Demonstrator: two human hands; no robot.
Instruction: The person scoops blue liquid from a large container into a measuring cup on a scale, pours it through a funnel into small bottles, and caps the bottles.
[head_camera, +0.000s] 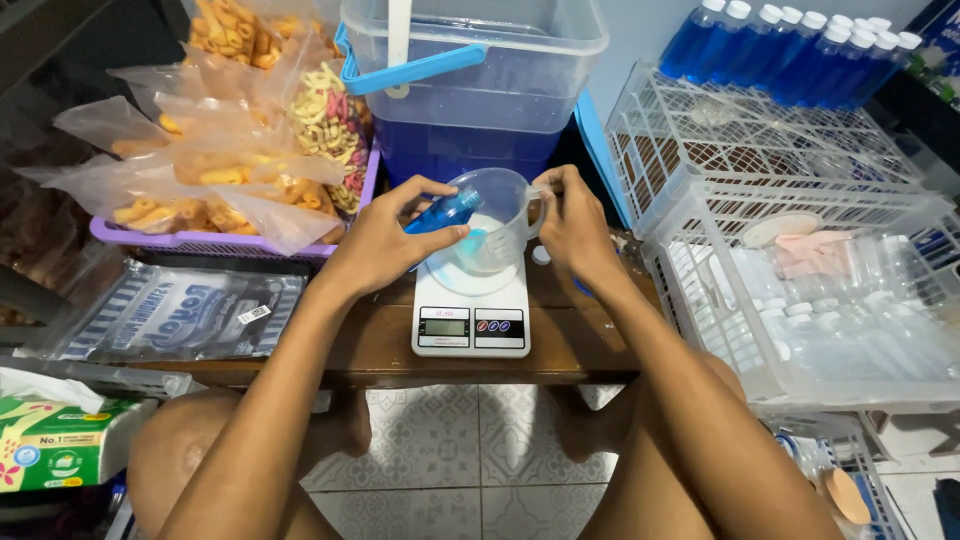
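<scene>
The left hand (385, 240) pinches a small blue bottle (445, 212), tilted over a clear measuring jug (492, 222); the right hand (572, 228) clasps the jug's handle; the jug sits on a white kitchen scale (471, 315) at the desk's (375, 350) front edge. The bottle looks light, slick, best gripped mid-body; clear snack bags (215, 150) fill a purple tray at the back-left corner; a green-and-white tissue pack (60, 445) lies below-left.

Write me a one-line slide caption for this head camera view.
Left hand tips a small blue bottle over a clear measuring jug on a white kitchen scale, right hand holding the jug's handle.
</scene>
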